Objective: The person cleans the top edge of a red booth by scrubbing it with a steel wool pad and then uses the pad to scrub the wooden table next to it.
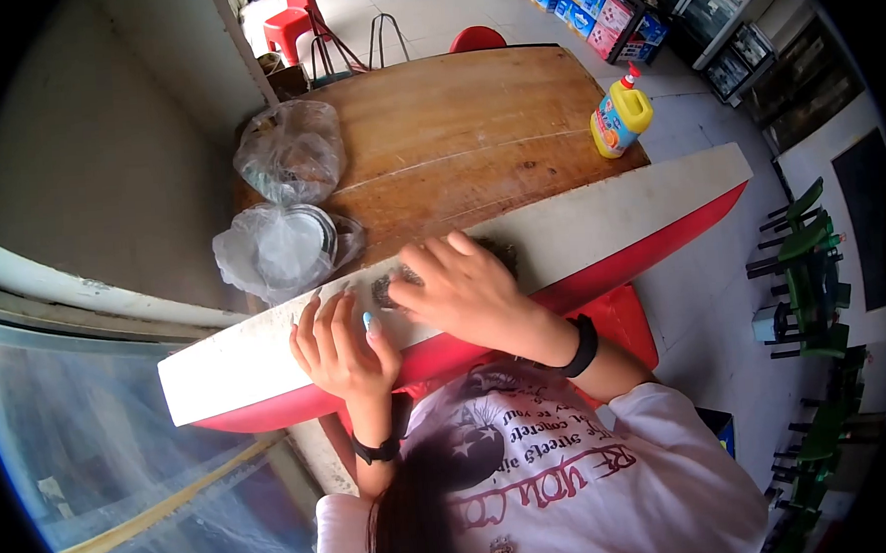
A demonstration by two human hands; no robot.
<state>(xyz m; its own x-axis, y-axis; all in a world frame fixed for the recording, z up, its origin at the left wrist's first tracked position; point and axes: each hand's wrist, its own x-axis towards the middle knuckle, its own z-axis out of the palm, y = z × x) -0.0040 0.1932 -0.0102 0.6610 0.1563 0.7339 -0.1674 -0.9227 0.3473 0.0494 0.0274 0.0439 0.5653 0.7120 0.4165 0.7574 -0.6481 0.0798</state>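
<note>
A long white-topped board (pixel 600 213) with a red side lies slantwise in front of me. My left hand (pixel 338 344) rests on its top, palm down, fingers a little spread; a light blue nail shows on the thumb. To its right, my right hand (pixel 463 283) bends over a dark mottled patch (pixel 505 253) of small bits on the board. Its fingers are curled and close together, thumb pointing left. I cannot tell what is between these fingertips. Dark bands circle both wrists.
Behind the board stands a wooden table (pixel 454 106). On its left are a clear plastic bag (pixel 291 149) and bagged round dishes (pixel 306 239); a yellow pump bottle (pixel 622 117) stands at right. A wall (pixel 145 142) bounds the left. Green chairs (pixel 807 237) stand at far right.
</note>
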